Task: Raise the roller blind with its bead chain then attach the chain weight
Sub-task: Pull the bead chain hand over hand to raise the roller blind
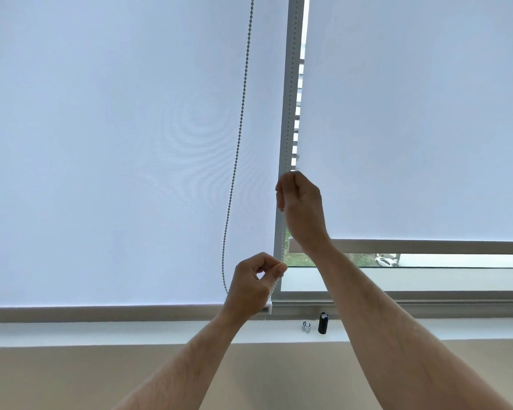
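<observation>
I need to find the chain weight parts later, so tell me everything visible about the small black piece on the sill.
The black piece is a small dark cylinder, plastic by its look, standing upright on the white sill below the window frame. Its rounded top shows a pale spot. A smaller shiny metal piece stands just left of it, apart. Neither hand touches it.

White roller blind; grey bead chain; black cylinder.
</observation>
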`<state>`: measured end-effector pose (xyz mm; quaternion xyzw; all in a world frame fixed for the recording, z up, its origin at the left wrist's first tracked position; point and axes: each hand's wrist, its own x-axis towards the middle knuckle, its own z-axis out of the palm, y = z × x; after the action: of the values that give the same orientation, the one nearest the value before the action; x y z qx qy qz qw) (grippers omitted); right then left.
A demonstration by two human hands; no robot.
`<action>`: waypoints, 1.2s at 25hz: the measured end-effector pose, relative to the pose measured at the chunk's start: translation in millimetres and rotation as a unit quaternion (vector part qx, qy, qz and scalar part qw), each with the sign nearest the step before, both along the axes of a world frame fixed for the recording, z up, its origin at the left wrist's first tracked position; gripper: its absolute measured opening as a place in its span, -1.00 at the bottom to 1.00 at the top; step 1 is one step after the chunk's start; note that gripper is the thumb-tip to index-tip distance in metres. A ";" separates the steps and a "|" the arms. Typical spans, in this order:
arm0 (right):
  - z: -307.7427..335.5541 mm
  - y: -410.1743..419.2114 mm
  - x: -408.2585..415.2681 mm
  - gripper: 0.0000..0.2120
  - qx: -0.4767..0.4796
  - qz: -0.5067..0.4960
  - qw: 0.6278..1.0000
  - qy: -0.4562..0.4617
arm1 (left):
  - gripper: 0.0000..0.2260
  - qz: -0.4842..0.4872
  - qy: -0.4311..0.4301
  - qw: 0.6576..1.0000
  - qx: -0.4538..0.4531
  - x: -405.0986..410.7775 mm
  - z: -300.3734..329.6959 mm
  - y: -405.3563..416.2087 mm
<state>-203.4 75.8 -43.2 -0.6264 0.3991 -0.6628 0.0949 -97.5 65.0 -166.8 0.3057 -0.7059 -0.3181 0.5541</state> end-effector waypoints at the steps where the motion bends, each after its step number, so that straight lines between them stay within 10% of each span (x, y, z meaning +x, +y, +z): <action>1: -3.8 1.9 0.2 -0.68 -0.002 -0.009 1.000 0.002 | -0.90 -0.023 -0.022 0.999 -0.003 1.7 1.6 0.4; 17: -75.3 17.7 4.5 -0.71 0.020 -0.033 0.999 0.028 | -0.91 -0.020 0.111 0.991 -0.066 -1.8 140.3 2.3; 30: -43.0 12.1 -23.3 -0.57 0.033 0.048 0.996 -0.067 | -0.91 -0.036 0.102 0.993 -0.053 2.1 99.3 3.8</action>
<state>-226.7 87.9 -86.2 -0.5957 0.3830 -0.6842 0.1740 -95.4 68.8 -67.5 0.2167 -0.6722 -0.3293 0.6267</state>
